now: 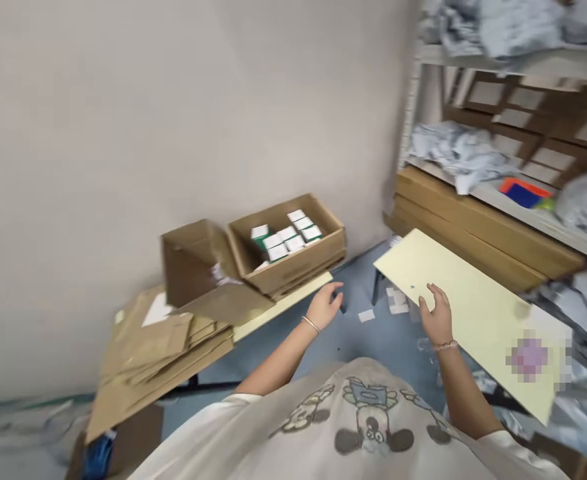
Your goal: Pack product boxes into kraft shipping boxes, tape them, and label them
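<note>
My left hand (324, 305) is held out over the floor, fingers apart and nothing in it. It is nearest to an open cardboard box (293, 270) holding several small white-topped, green-sided boxes (287, 233). My right hand (436, 313) is raised by the edge of a pale yellow table (466, 293), thumb and fingers spread, also holding nothing. Left of the filled box, another cardboard box (186, 267) lies with its flaps open and something whitish, too blurred to name, inside.
Flattened cardboard (138, 360) is stacked at the left. A metal shelf (518, 207) with plastic-wrapped bundles stands at the right, long cartons (473, 227) beneath it. Paper scraps (366, 316) lie on the blue floor (323, 353). A wall (173, 113) rises behind.
</note>
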`<state>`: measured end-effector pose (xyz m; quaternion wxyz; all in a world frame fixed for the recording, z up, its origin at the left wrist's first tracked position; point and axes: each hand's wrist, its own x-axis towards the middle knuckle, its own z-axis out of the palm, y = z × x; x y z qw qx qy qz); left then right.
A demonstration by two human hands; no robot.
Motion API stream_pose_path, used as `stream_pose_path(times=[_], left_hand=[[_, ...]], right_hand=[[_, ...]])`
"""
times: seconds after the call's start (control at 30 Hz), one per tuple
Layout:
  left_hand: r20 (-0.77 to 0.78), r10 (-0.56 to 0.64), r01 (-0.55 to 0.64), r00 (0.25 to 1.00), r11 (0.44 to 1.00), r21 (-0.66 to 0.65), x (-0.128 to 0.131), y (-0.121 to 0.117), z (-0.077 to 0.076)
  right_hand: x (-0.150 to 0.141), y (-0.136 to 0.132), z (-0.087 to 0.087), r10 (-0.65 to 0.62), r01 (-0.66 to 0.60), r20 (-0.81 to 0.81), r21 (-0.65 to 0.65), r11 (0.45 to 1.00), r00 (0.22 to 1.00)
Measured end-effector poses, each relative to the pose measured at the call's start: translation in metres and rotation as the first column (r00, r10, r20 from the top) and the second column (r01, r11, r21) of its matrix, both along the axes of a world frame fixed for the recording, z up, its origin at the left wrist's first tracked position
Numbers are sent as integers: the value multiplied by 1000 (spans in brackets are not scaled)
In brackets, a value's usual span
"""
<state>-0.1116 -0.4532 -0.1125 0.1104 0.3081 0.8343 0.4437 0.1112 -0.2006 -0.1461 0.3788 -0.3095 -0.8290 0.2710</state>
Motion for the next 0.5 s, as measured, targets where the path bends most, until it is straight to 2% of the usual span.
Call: stream_pose_path(times=[0.07, 0.13, 0.2, 0.27, 0.37, 0.5], left_hand=[[7, 184, -184, 983, 981, 64, -39, -58, 16], [65, 349, -353, 935, 932, 78, -64, -111, 29], [121, 483, -493, 867, 868, 65, -77, -155, 37], [163, 570, -584, 805, 810, 53, -83, -188, 38], [203, 622, -640, 756, 768, 32, -85, -217, 34], [213, 638, -655, 740, 755, 15, -90, -220, 25]], right_hand=[[-67, -28, 6, 126, -126, -4, -3, 992, 992], [-125, -58, 14, 240, -240, 3, 3, 971, 971], [-173, -87, 21, 334, -334, 23, 8, 943, 942], [-212, -112, 28, 410, -411, 56, 5, 911, 910], [-262, -134, 36, 501, -504, 123, -7, 863, 856], [-330, -128, 46, 537, -546, 227, -23, 837, 813]])
